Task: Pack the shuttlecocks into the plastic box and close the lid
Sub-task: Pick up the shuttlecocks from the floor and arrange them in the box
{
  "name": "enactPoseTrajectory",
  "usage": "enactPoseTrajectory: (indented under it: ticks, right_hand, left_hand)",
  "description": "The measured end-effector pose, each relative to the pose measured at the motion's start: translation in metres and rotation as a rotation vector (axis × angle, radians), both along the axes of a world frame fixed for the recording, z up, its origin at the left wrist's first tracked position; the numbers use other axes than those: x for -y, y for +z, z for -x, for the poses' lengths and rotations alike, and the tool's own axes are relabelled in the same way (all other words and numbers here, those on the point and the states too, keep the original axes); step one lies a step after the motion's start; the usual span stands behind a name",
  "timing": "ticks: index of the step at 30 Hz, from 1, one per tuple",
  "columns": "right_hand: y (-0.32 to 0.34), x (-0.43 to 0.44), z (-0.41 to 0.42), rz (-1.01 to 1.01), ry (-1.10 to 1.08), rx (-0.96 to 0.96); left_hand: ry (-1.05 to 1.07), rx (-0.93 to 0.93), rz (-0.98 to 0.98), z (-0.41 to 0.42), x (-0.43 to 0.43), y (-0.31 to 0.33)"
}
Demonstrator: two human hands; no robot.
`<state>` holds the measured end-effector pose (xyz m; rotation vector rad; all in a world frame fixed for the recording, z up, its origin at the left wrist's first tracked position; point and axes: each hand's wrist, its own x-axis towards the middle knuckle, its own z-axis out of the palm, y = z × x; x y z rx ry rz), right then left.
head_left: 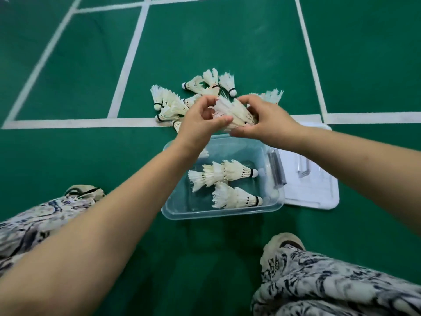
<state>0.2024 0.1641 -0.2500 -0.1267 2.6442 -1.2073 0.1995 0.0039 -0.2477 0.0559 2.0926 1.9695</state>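
Observation:
A clear plastic box (175,210) sits on the green court floor with two nested rows of white feather shuttlecocks (224,173) lying inside. Its white lid (319,197) lies flat to the right of the box. Just beyond the box's far rim, my left hand (200,124) and my right hand (266,122) together hold a stacked bunch of shuttlecocks (232,112), fingers curled round it from both sides. A loose pile of shuttlecocks (173,103) lies on the floor behind my hands.
White court lines (79,123) cross the green floor around the pile. My patterned trouser legs and shoes (282,245) are at the lower left and lower right, either side of the box.

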Motion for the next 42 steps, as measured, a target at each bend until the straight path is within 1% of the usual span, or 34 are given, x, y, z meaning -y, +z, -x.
enactPoseTrajectory:
  ticks: [2, 5, 6, 8, 9, 11, 13, 15, 16, 17, 18, 21, 26, 29, 31, 33, 38, 41, 42]
  right_hand:
    - [0.002, 0.004, -0.010, 0.031, 0.026, 0.010]
    - [0.004, 0.007, -0.020, 0.024, 0.051, 0.008]
    - [0.004, 0.008, -0.022, 0.014, 0.055, 0.005]
    - [0.001, 0.006, -0.024, -0.001, 0.052, 0.003]
    - [0.000, 0.005, -0.025, -0.012, 0.044, 0.007]
    - [-0.004, 0.002, -0.024, -0.033, 0.027, 0.019]
    - [-0.006, -0.001, -0.024, -0.037, 0.004, 0.032]
    - [-0.007, -0.002, -0.025, -0.042, -0.006, 0.039]
    - [-0.007, -0.002, -0.025, -0.044, -0.004, 0.042]
    - [-0.008, -0.002, -0.026, -0.048, 0.001, 0.046]
    - [-0.008, -0.001, -0.026, -0.052, 0.006, 0.053]
    - [-0.008, 0.002, -0.029, -0.066, 0.023, 0.065]
    - [-0.009, 0.002, -0.033, -0.073, 0.035, 0.080]
    - [-0.011, 0.000, -0.034, -0.070, 0.045, 0.094]
    - [-0.012, 0.000, -0.034, -0.058, 0.050, 0.104]
    - [-0.012, 0.000, -0.034, -0.042, 0.051, 0.108]
    - [-0.013, 0.000, -0.033, -0.023, 0.057, 0.116]
    - [-0.014, -0.001, -0.034, -0.042, 0.065, 0.110]
    - [-0.015, 0.000, -0.034, -0.042, 0.065, 0.115]
  left_hand:
    - [0.020, 0.021, -0.037, -0.013, 0.012, -0.002]
    - [0.087, 0.037, -0.015, -0.023, 0.029, -0.002]
    - [0.119, 0.034, -0.001, -0.024, 0.035, -0.001]
    - [0.161, 0.015, 0.089, -0.026, 0.048, -0.001]
    - [0.164, 0.022, 0.160, -0.026, 0.055, -0.004]
    - [0.125, 0.095, 0.332, -0.029, 0.066, -0.016]
    - [0.019, 0.180, 0.579, -0.035, 0.071, -0.034]
    - [-0.072, 0.164, 0.863, -0.044, 0.069, -0.050]
    - [-0.092, 0.136, 0.966, -0.048, 0.066, -0.055]
    - [-0.099, 0.121, 1.024, -0.053, 0.063, -0.060]
    - [-0.098, 0.128, 1.039, -0.057, 0.060, -0.065]
    - [-0.091, 0.213, 1.000, -0.062, 0.049, -0.083]
    - [-0.037, 0.474, 0.848, -0.057, 0.040, -0.111]
    - [-0.117, 0.638, 0.734, -0.055, 0.038, -0.122]
    - [-0.236, 0.727, 0.721, -0.054, 0.038, -0.127]
    - [-0.349, 0.749, 0.771, -0.052, 0.039, -0.130]
    - [-0.507, 0.779, 0.874, -0.049, 0.045, -0.135]
    - [-0.575, 0.718, 0.952, -0.050, 0.045, -0.134]
    - [-0.612, 0.681, 1.011, -0.050, 0.045, -0.135]
